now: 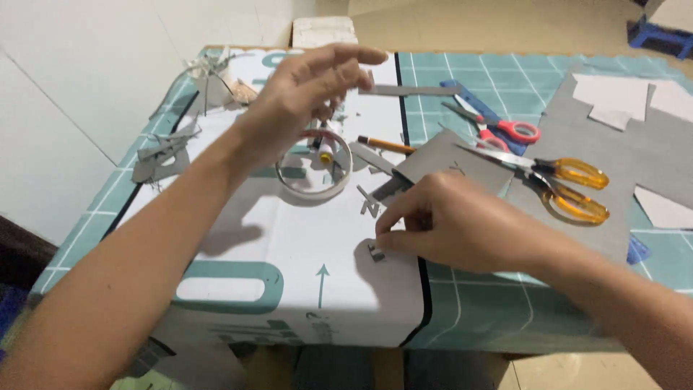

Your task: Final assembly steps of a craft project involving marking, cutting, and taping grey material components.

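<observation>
My right hand (447,227) rests low on the white printed sheet (289,238), its fingertips pinched on a small grey cut-out piece (375,253). Another small grey cut-out (368,202) lies just above it. My left hand (303,97) hovers above a clear tape roll (345,173), index finger stretched out and the other fingers curled toward the thumb. Whether they pinch something tiny I cannot tell. A short yellow-tipped marker (325,152) stands inside the roll.
A grey card sheet (433,162), pencil (386,146), red-handled scissors (505,128), orange-handled scissors (570,184), a metal ruler (408,90) and a blue cutter (462,94) lie on the green cutting mat (505,79). A larger grey board (613,144) is at the right. Grey scraps (162,155) lie at the left by the wall.
</observation>
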